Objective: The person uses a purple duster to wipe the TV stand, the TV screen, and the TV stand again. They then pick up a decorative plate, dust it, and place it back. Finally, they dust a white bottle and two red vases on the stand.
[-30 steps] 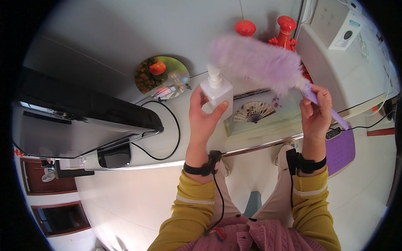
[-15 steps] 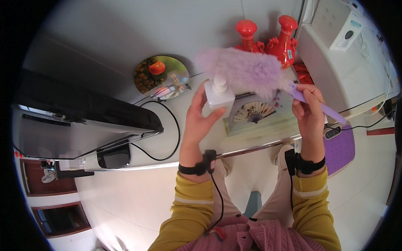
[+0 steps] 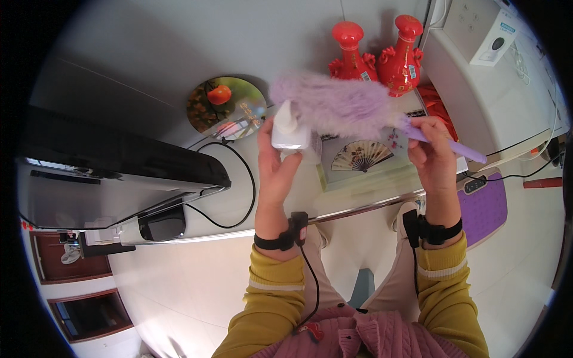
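Note:
My left hand (image 3: 276, 170) is closed around a white pump bottle (image 3: 290, 136), lifted over the white cabinet top (image 3: 224, 206). The bottle's pump head comes up against the fluffy tip of a purple feather duster (image 3: 340, 104); whether they touch I cannot tell. In my right hand (image 3: 434, 152) is the duster's smooth purple handle, gripped between thumb and fingers, with its fluff reaching left toward the bottle. Beneath the duster lies a pale green box (image 3: 365, 173) with a folding-fan picture, partly covered by it.
Two red vases (image 3: 401, 62) stand at the back. A round picture plate (image 3: 225, 108) leans on the wall, near a black cable (image 3: 253, 179). The television (image 3: 119, 173) fills the left. At right are a white box (image 3: 480, 33) and a purple mat (image 3: 484, 209).
My left hand has moved the bottle left and tilted it somewhat. The duster has shifted a little left along with my right hand.

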